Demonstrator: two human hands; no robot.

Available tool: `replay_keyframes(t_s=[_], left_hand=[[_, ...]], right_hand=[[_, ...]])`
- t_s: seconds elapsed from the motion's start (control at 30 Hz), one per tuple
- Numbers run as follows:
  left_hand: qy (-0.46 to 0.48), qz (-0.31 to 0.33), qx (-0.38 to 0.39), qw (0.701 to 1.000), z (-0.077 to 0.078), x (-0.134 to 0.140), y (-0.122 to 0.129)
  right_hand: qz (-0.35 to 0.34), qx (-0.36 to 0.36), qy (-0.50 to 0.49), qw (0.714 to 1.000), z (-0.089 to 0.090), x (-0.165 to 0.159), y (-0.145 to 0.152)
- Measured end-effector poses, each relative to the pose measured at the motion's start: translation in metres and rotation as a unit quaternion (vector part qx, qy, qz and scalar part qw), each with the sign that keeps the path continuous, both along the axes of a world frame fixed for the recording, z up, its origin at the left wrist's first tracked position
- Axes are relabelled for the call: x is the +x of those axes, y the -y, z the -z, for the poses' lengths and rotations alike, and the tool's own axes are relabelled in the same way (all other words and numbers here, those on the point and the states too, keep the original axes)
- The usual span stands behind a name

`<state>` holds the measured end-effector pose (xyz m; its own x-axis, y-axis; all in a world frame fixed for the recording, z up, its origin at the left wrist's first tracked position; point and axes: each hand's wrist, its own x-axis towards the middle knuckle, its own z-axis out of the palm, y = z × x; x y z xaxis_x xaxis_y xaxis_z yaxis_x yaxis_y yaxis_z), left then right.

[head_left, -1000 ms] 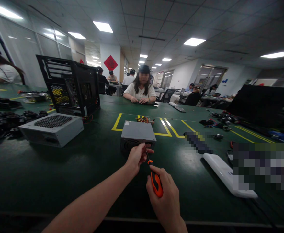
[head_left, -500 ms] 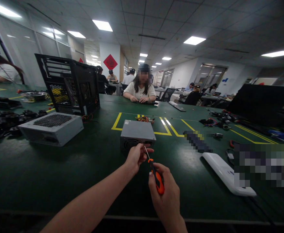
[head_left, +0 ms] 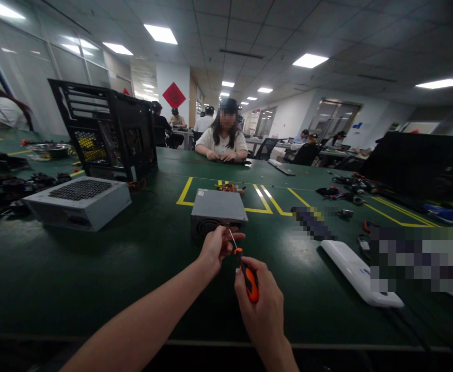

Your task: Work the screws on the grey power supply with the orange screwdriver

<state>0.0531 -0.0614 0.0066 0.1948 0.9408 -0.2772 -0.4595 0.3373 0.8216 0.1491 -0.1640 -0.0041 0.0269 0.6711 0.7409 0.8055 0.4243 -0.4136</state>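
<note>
A grey power supply unit [head_left: 219, 205] lies in front of me, its fan-grille side facing my hands. At the lower right of that side is my left hand [head_left: 215, 249]. Its thumb and index finger are pinched close to the screwdriver's tip, and the other fingers are partly curled; whatever is between them is too small to make out. My right hand [head_left: 263, 297] grips a screwdriver [head_left: 252, 284] by its orange and black handle. The thin shaft slants up and left, ending at my left fingertips, where the exact contact is hidden.
Left stand a second power supply [head_left: 82, 204], a black computer case [head_left: 108, 132] and a metal bowl [head_left: 51, 150]. Right lie a white elongated device [head_left: 360, 274], loose cables [head_left: 338, 192] and a black monitor [head_left: 423, 165]. A person [head_left: 223, 137] sits across the green table [head_left: 133, 289].
The view has shifted slightly. My right hand and the screwdriver have edged a little forward; my left hand keeps its place at the power supply.
</note>
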Motion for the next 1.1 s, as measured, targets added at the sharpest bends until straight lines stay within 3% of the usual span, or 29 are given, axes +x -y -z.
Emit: replay_keyframes(t_s=[0.4, 0.57, 0.7, 0.9, 1.1], left_hand=[[-0.001, 0.002, 0.009, 1.000, -0.001, 0.001, 0.002], [-0.026, -0.007, 0.016, 1.000, 0.001, 0.003, 0.002], [-0.050, -0.016, 0.035, 0.998, -0.001, 0.004, 0.004], [-0.048, -0.004, 0.031, 0.998, 0.000, 0.003, 0.001], [-0.023, 0.015, 0.006, 1.000, 0.002, 0.000, -0.001]], right_hand=[[0.002, -0.050, -0.024, 0.998, 0.002, 0.000, 0.000], [0.009, -0.030, 0.020, 0.999, -0.010, 0.002, -0.001], [-0.012, -0.060, 0.060, 0.996, -0.023, 0.000, 0.000], [-0.005, -0.106, -0.032, 0.994, -0.019, -0.002, 0.002], [-0.009, -0.078, 0.073, 0.994, -0.017, -0.002, 0.002]])
